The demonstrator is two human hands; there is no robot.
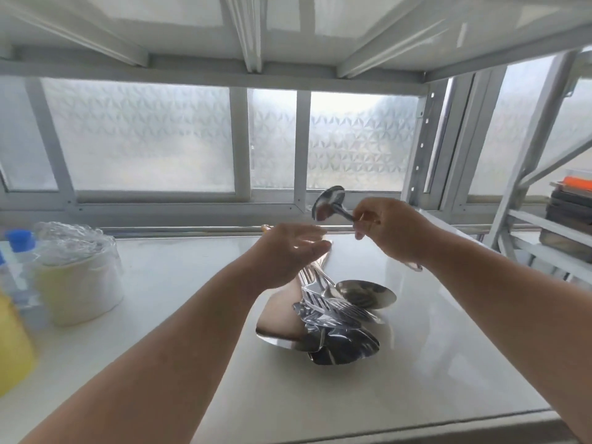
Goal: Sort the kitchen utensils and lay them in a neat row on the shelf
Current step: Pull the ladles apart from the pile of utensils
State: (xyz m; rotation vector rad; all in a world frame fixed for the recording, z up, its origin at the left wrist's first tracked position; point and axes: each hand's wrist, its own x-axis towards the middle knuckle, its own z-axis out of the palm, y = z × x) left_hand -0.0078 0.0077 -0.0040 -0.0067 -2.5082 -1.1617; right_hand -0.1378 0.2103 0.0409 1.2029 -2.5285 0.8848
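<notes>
A heap of steel utensils [336, 318] lies in the middle of the white shelf [416, 363]: slotted turners, a flat spatula and a large spoon bowl, their handles pointing away from me. My right hand [389, 232] is shut on the handle of a steel ladle [328, 203], raised above the shelf with its bowl up and to the left. My left hand [288, 254] hovers over the handles of the heap, fingers apart and holding nothing that I can see.
At the left stand a wrapped white-and-yellow roll [77, 277], a blue-capped bottle [19, 251] and a yellow container [12, 344]. Frosted windows [144, 136] close the back. An upper shelf is overhead. Dark boxes [567, 216] sit on a rack at the right.
</notes>
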